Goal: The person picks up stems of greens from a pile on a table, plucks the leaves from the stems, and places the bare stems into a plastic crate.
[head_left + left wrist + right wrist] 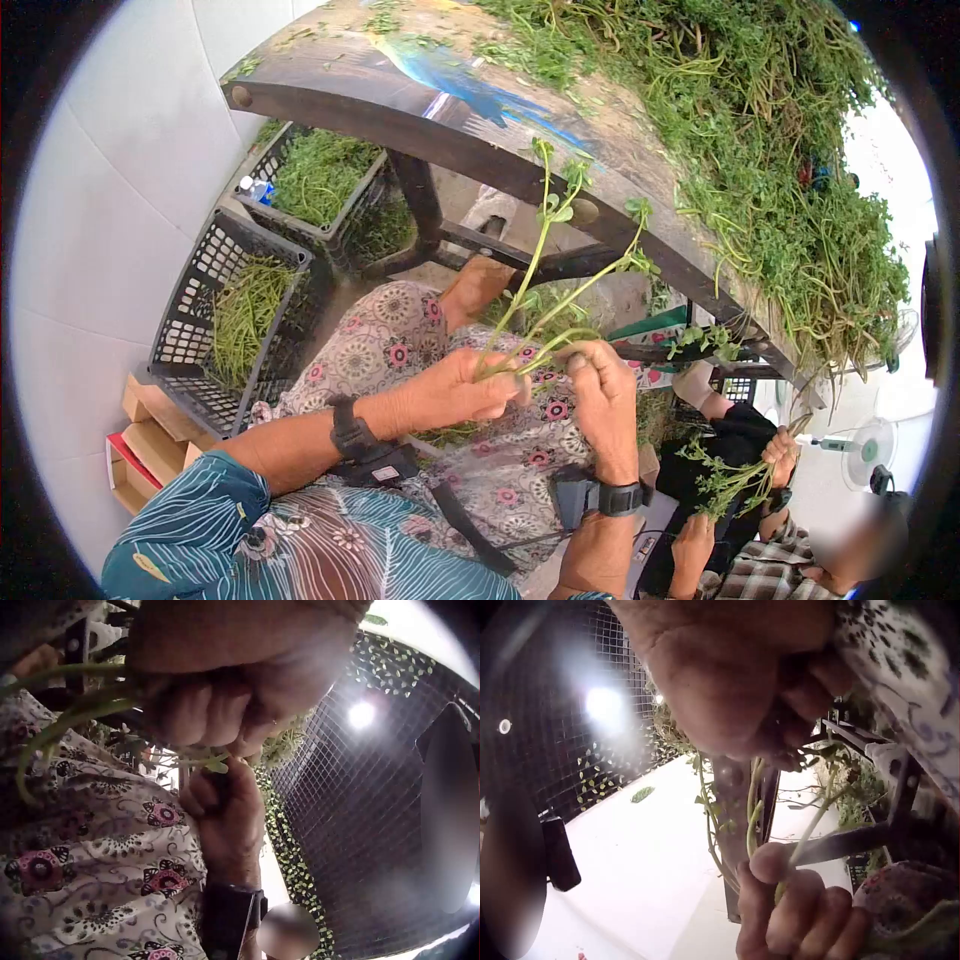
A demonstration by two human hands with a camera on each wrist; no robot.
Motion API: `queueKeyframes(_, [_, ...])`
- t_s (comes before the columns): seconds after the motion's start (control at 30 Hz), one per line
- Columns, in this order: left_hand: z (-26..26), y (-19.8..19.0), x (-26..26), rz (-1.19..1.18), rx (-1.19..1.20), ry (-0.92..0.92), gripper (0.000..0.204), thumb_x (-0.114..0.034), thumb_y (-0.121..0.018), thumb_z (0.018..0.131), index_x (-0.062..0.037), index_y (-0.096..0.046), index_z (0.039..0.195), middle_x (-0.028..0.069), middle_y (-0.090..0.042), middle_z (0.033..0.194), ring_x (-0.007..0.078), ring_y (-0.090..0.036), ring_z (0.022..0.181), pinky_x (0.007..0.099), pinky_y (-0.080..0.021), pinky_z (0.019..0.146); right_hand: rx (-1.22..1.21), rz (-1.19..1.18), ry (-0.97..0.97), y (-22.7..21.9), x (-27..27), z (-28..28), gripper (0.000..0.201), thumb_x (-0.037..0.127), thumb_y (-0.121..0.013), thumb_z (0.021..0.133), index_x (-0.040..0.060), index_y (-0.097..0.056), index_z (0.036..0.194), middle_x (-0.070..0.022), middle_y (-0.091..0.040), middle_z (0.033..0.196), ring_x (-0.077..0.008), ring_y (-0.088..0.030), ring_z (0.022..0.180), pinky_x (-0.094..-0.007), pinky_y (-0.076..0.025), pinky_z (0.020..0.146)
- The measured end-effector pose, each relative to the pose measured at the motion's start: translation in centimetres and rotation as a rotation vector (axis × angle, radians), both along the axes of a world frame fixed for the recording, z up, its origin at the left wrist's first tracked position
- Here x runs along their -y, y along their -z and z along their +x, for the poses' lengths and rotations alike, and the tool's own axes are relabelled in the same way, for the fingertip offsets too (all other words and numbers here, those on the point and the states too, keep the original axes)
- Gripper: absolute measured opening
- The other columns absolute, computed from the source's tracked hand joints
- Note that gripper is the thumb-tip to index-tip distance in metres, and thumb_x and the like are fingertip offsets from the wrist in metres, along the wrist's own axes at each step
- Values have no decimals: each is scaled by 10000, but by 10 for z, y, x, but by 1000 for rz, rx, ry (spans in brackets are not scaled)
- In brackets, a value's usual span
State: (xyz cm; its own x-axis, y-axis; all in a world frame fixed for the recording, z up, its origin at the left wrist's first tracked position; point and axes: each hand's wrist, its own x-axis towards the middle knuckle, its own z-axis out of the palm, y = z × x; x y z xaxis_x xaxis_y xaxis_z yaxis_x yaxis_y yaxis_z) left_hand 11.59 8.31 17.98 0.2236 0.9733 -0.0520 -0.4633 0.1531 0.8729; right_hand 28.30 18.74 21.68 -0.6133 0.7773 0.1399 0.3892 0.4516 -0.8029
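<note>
Several green leafy stems point(540, 250) rise from my left hand point(450, 388), which grips them near their lower ends, thumb and fingers curled round them. Close beside it, my right hand point(603, 395) has its thumb and forefinger together at a bent piece of stem. In the left wrist view the left hand point(217, 705) is near the camera with stems point(56, 724) out to its side, and the right hand point(229, 814) is just beyond, by a small leaf. The right wrist view shows the left hand point(802, 915) holding stems point(810, 825) upright.
A wooden table point(330, 75) carries a large heap of greens point(790, 180). At the left stand black crates with cut stems point(250, 310) and greens point(320, 175), beside cardboard boxes point(150, 455). Another person point(780, 565) holds greens at the lower right, near a fan point(868, 453).
</note>
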Motion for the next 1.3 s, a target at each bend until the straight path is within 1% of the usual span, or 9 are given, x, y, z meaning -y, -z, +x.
queueKeyframes(0.13, [-2, 3, 0, 32, -47, 60, 245, -286, -464, 935, -62, -528, 860, -68, -358, 595, 26, -302, 510, 194, -239, 462, 19, -7, 181, 0, -3, 0, 166, 92, -473, 811, -16, -571, 889, -63, -510, 629, -119, -469, 606, -272, -401, 575])
queueKeyframes(0.27, [-2, -3, 3, 62, -55, 52, 252, -301, -469, 933, -71, -530, 851, -63, -382, 601, 23, -305, 509, 190, -238, 460, -482, -443, 524, 1, -16, 11, 156, 173, -448, 876, 56, -546, 842, -19, -531, 705, -84, -432, 566, -199, -352, 508])
queueKeyframes(0.37, [-6, -2, 4, -18, 70, 40, 279, -318, -471, 930, -68, -538, 825, -63, -393, 600, 18, -305, 507, 186, -234, 458, -679, -647, 437, -10, -8, 7, 152, 204, -458, 891, 70, -524, 864, -32, -553, 747, -98, -471, 592, -189, -360, 486])
queueKeyframes(0.5, [-6, -3, 3, -46, 132, 53, 281, -314, -482, 926, -59, -562, 838, -66, -406, 597, 14, -306, 504, 180, -225, 456, -488, -670, 137, -9, -5, 13, 138, 184, -491, 883, 61, -546, 911, -26, -572, 774, -103, -491, 593, -193, -346, 454])
queueKeyframes(0.73, [-3, -2, 2, -29, 42, 184, 355, -369, -468, 921, -36, -580, 874, -73, -380, 560, 22, -303, 485, 188, -222, 460, -193, -382, 187, -3, -2, 6, 299, 133, -552, 826, 11, -558, 1100, -46, -611, 882, -99, -552, 820, -237, -462, 691])
queueKeyframes(0.97, [-6, -5, 3, -40, 9, 179, 360, -362, -463, 924, -23, -578, 884, -66, -368, 555, 25, -302, 487, 194, -219, 463, 49, -58, -16, 3, -3, 5, 226, 105, -550, 795, -17, -588, 981, -53, -617, 811, -132, -558, 771, -310, -453, 705])
queueKeyframes(1.07, [-16, -9, 1, -60, 58, 134, 345, -348, -467, 924, -23, -578, 889, -64, -371, 565, 25, -300, 491, 195, -221, 461, 87, -10, 112, 4, -2, 5, 149, 102, -538, 795, 7, -594, 895, -35, -581, 730, -145, -534, 687, -309, -434, 637])
queueKeyframes(1.2, [-14, -12, 0, -20, 5, 148, 305, -302, -460, 930, -24, -576, 881, -85, -336, 563, 12, -284, 487, 187, -210, 448, -340, -264, 337, 11, -9, 10, 112, 122, -502, 832, 67, -584, 884, -48, -586, 736, -116, -470, 564, -243, -372, 527])
queueKeyframes(1.3, [-14, -9, 2, -3, 23, 191, 333, -333, -468, 927, -22, -578, 879, -63, -382, 574, 24, -309, 502, 190, -230, 466, -919, -836, 445, 9, -27, 32, 147, 139, -479, 853, 74, -546, 967, -63, -589, 792, -105, -455, 566, -227, -360, 485])
